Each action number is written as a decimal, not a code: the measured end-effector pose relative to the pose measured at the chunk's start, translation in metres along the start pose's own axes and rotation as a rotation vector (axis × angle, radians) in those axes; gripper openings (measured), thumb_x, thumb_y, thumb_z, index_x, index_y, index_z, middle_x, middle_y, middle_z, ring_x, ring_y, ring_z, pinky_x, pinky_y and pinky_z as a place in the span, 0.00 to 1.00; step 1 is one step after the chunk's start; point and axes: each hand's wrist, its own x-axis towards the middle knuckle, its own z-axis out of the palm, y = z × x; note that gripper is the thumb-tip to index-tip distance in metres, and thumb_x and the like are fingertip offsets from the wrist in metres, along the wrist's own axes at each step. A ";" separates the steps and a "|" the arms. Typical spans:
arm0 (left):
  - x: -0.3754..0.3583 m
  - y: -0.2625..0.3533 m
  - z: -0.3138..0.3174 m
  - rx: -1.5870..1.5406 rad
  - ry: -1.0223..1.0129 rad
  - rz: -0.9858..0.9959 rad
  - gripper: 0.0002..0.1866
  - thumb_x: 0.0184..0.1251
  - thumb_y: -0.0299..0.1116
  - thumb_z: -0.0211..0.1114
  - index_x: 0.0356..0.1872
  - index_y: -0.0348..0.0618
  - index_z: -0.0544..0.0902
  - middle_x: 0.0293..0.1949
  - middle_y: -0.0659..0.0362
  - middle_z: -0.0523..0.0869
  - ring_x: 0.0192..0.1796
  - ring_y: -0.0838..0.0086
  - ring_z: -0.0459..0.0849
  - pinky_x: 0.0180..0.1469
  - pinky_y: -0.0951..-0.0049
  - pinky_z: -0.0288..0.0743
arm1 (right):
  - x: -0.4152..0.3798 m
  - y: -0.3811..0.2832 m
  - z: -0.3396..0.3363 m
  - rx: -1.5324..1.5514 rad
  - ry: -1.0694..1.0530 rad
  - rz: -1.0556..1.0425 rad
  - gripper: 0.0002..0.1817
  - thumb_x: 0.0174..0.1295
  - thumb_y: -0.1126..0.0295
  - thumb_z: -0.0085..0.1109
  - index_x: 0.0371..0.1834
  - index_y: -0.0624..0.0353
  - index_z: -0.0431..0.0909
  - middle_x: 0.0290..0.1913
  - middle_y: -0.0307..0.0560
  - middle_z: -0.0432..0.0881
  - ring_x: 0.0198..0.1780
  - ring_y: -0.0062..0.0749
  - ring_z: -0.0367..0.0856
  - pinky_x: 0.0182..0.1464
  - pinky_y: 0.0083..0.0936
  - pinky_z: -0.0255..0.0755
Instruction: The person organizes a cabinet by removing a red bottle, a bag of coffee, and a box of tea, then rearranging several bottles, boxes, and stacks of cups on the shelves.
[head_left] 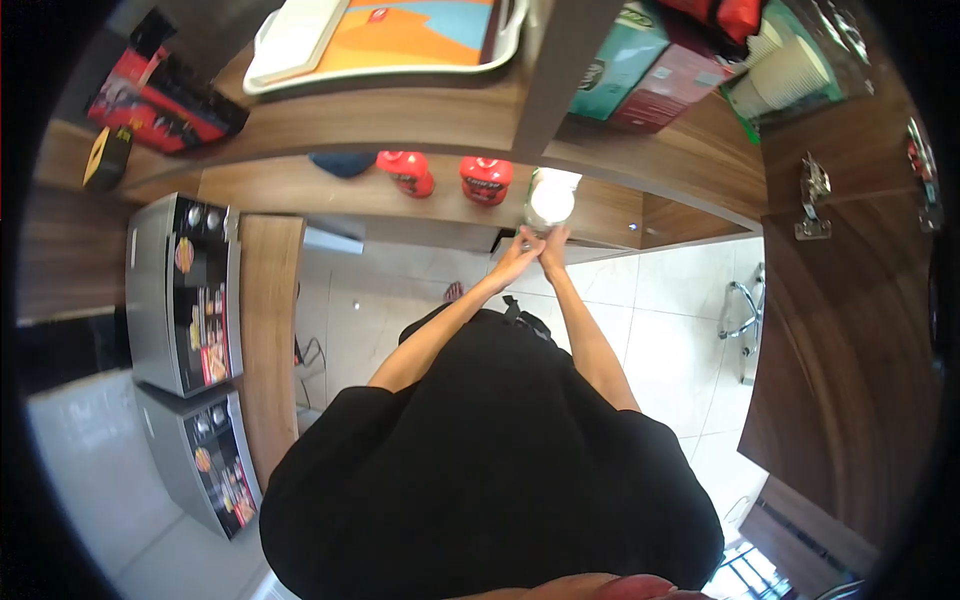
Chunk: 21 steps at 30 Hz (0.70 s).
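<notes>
A jar with a bright, overexposed white top is at the front edge of the cabinet's lower shelf. My left hand is closed at its near side, fingers bent against it. Close beside it, my right hand is also closed on the jar's near side. Glare and distance hide the fingertips and any label. Left of the jar stand two red bottles, one nearer and one farther left.
Above are a white tray with an orange sheet, boxes, and stacked paper cups. Two silver toaster ovens stand at left, beside a wooden ledge. A raised wooden door hangs at right; a chair base is below.
</notes>
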 end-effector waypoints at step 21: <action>-0.061 0.291 0.076 0.704 0.104 1.558 0.21 0.55 0.20 0.71 0.51 0.39 0.77 0.47 0.48 0.80 0.47 0.54 0.80 0.47 0.62 0.75 | -0.025 -0.306 -0.267 -0.002 0.519 -0.611 0.22 0.65 0.77 0.63 0.63 0.64 0.71 0.57 0.53 0.79 0.58 0.39 0.80 0.57 0.30 0.74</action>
